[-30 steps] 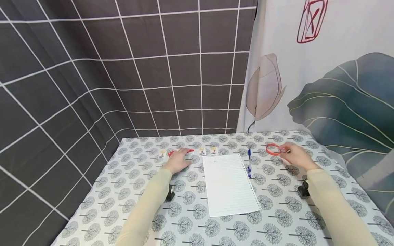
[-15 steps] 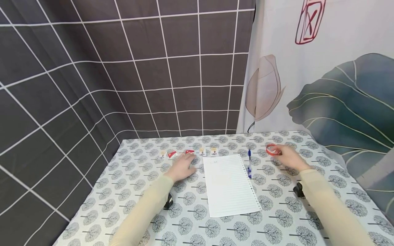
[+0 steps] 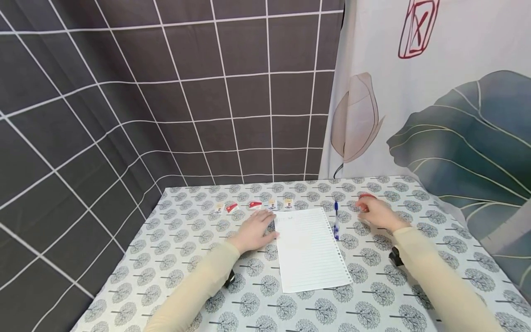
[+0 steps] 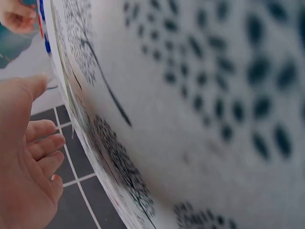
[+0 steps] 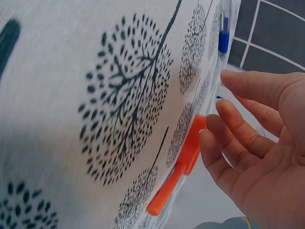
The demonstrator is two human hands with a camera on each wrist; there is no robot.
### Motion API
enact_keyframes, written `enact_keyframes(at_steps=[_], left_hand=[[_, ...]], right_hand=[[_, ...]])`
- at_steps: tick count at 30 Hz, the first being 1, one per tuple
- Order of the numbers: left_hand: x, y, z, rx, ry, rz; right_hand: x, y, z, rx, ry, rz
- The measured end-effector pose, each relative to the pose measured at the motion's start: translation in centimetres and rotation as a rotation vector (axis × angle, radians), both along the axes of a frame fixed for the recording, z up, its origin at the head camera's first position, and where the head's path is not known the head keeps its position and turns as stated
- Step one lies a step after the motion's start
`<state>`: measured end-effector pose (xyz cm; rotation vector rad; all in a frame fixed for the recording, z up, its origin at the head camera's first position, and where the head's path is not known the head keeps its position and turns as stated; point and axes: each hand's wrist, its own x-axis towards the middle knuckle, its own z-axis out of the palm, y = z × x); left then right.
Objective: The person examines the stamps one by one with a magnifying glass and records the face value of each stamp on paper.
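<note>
In the head view my left hand [image 3: 255, 232] is at the upper left edge of a lined paper sheet [image 3: 313, 251] with holes down its right side. Its fingers are extended, thumb over the edge; the left wrist view shows loosely bent fingers [image 4: 45, 148] with nothing in them. My right hand [image 3: 378, 213] is over an orange-red loop [image 3: 367, 196], partly hidden behind the fingers. Seen from the right wrist, the orange loop [image 5: 193, 143] lies on the cloth beside relaxed, spread fingers [image 5: 224, 157]. A blue ballpoint pen [image 3: 336, 221] lies between the paper and my right hand.
A row of small printed cards lies beyond the paper: a red-and-white card [image 3: 255, 205], another red card [image 3: 232, 208], and several pale ones such as this card [image 3: 288, 204]. The tree-patterned tablecloth [image 3: 166, 258] ends at a dark gridded curtain [image 3: 249, 133] behind.
My left hand has moved right and nearer from the red cards to the paper's edge, uncovering the cards. The right hand has shifted left over the loop, and its fingers have come off it.
</note>
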<state>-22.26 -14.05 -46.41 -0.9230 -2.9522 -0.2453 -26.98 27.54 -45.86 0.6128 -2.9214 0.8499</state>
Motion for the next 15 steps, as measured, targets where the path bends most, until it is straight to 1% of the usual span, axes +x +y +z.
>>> enact_keyframes(at_steps=[4,9,12,15], left_hand=[[0.5,0.4,0.1,-0.006,-0.028,0.004],[0.4,0.6,-0.1,-0.033,-0.029,-0.006],[0.3,0.6,-0.2,-0.041,-0.038,-0.008],[0.4,0.7,-0.3,-0.051,-0.059,-0.004]], right_hand=[[-0.2,-0.6,0.0,-0.007,-0.020,0.013],[-0.7,-1.4,-0.1,0.002,-0.013,0.066],[-1.2,-1.7,-0.2,0.017,-0.024,0.059],[-1.6,-2.1,-0.3,0.033,-0.066,0.033]])
